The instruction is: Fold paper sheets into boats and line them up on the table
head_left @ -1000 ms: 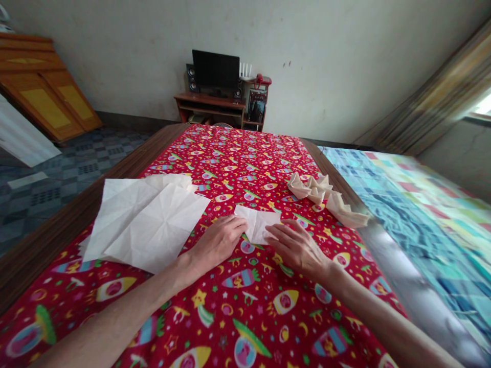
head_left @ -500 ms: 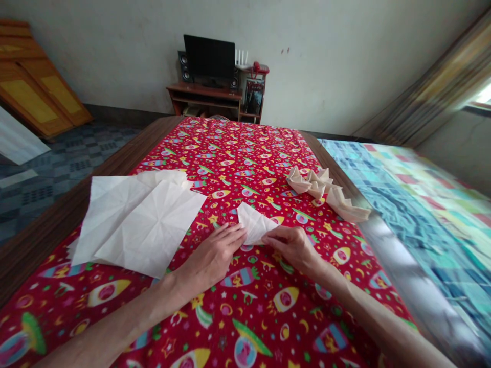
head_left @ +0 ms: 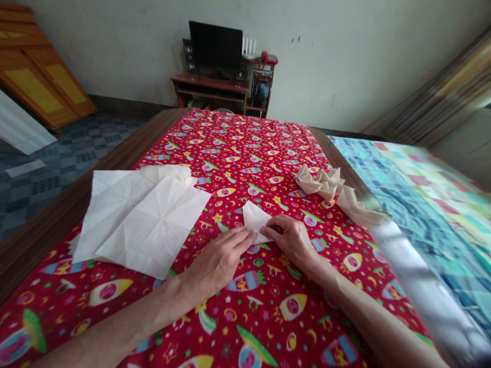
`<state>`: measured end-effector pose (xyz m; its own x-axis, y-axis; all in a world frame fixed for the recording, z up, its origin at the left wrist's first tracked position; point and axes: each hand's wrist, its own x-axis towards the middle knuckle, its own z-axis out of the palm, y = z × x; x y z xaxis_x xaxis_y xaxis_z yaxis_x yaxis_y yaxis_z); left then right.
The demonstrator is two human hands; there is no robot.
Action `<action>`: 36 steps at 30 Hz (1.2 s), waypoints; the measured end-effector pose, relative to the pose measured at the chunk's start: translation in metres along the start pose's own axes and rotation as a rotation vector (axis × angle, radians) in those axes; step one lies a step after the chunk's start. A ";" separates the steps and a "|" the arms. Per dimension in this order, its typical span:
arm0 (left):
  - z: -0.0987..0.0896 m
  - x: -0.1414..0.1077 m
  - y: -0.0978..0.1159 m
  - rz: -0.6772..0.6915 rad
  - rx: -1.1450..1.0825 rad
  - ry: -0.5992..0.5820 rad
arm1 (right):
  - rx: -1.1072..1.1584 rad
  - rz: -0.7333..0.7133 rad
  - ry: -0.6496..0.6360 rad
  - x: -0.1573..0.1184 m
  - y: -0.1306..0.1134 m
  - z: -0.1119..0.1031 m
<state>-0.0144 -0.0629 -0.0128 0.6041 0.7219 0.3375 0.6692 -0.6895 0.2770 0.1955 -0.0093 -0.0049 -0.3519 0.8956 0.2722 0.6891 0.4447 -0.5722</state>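
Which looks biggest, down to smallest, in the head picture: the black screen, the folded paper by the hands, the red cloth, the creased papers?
Red cloth
Creased papers
Black screen
Folded paper, partly hidden
The screen is farther away, so this is only how they look here.

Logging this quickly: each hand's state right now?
Left hand: open, resting on the small white paper.
Right hand: closed, apparently pinching that paper's right side.

Pale wall (head_left: pixel 356 61), tiled floor (head_left: pixel 90 145), probably a curtain (head_left: pixel 441 99)
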 end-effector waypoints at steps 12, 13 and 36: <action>0.001 -0.002 0.003 0.032 0.043 -0.039 | -0.070 -0.014 -0.035 0.000 -0.003 -0.001; 0.001 -0.002 0.003 0.037 0.041 -0.042 | -0.074 -0.010 -0.038 0.000 -0.003 -0.001; -0.005 0.001 0.008 0.040 0.081 -0.103 | -0.101 -0.027 -0.033 0.000 -0.003 -0.001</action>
<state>-0.0108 -0.0679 -0.0058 0.6695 0.6989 0.2515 0.6739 -0.7139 0.1902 0.1940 -0.0106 -0.0029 -0.3909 0.8830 0.2597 0.7390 0.4693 -0.4834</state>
